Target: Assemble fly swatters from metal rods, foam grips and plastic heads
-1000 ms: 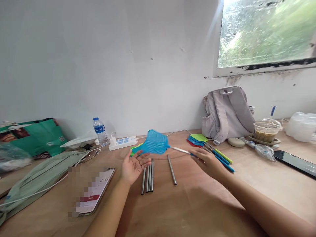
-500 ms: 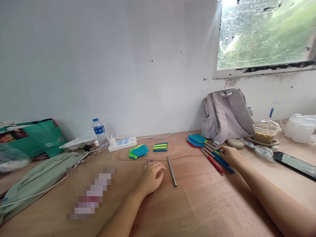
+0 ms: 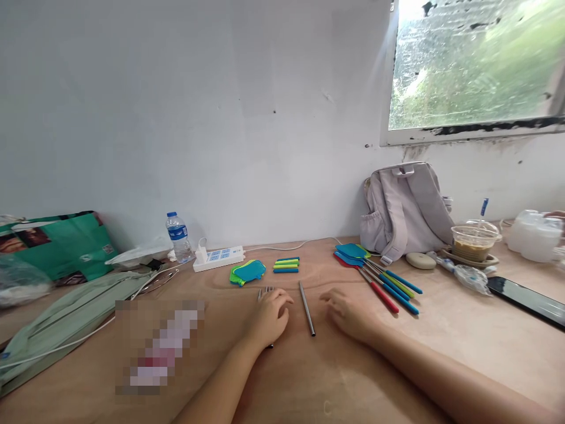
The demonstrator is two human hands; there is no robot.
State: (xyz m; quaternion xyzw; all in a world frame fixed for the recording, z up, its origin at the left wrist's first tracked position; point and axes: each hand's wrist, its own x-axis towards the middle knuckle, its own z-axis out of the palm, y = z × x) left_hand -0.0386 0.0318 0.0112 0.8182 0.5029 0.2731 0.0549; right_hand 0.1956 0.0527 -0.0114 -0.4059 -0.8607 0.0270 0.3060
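Observation:
My left hand lies on the table over several thin metal rods; their ends poke out past the fingers, and the palm hides the rest. Its thumb stands apart from the fingers. A single metal rod lies between my hands. To the right of it, my right hand hovers low or rests, slightly blurred, fingers extended and holding nothing. Fly swatters with blue, green and red parts lie fanned beyond the right hand. Loose blue and green swatter heads and several short coloured grip tubes lie farther back.
A power strip and water bottle stand by the wall. At the right are a backpack, a drink cup, a phone and white containers, a hand touching them. A green bag sits left.
My right hand has left the swatter handles and moved left, close to the single metal rod. The swatters stay on the table. My left hand has hardly moved.

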